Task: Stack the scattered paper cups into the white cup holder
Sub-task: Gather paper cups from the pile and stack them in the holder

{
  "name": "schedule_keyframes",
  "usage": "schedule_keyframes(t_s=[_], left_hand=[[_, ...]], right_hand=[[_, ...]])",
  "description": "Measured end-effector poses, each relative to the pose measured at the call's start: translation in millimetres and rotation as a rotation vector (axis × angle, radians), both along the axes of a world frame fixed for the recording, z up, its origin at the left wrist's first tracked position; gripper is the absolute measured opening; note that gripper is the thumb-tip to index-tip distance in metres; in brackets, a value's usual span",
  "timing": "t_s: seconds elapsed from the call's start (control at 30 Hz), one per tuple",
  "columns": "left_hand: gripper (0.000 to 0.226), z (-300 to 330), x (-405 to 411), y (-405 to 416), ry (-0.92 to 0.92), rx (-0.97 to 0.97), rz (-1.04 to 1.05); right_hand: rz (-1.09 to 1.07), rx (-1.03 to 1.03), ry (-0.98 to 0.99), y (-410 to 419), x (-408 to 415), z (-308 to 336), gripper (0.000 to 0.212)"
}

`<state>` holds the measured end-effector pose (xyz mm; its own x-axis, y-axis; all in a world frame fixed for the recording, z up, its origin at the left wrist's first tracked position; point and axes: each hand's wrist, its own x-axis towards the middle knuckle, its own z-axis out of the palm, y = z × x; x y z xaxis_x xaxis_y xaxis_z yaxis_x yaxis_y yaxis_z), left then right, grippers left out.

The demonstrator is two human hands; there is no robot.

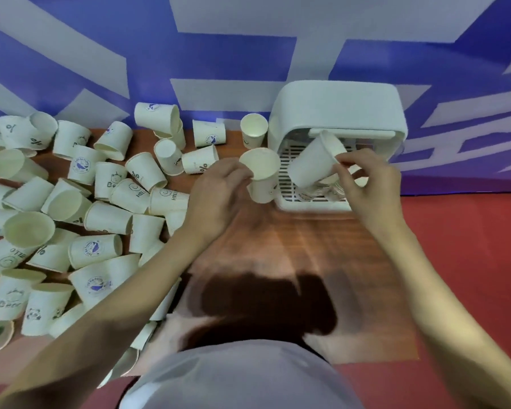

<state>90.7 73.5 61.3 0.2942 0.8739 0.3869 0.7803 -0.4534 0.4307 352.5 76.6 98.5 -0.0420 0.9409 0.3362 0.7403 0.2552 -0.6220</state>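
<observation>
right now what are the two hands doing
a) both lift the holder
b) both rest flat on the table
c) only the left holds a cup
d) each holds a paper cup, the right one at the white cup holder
d: the left hand grips an upright cup beside the white cup holder, while the right hand pinches the rim of a tilted cup over the holder's slotted tray.
</observation>
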Motion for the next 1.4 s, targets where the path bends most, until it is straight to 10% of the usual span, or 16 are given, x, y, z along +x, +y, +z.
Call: schedule_keyframes(t_s=[0.33,1.0,1.4], left_hand=[[0.021,24.8,91.5,20.8,0.051,0.236,-0.192],[0.045,-18.1,129.7,39.2,0.526,-0.042,-0.304],[0.051,-39.9,98.2,25.5,0.32,-0.132,-0.22]], right_hand=[[-0.18,0.248,-0.204,-7.4,73.8,-25.4,0.011],[0.007,-0.015,-0.371,9.6,93.2,-79.9,0.015],[0.007,-0.156,-0.303,2.5,60.8,-70.5,0.039]])
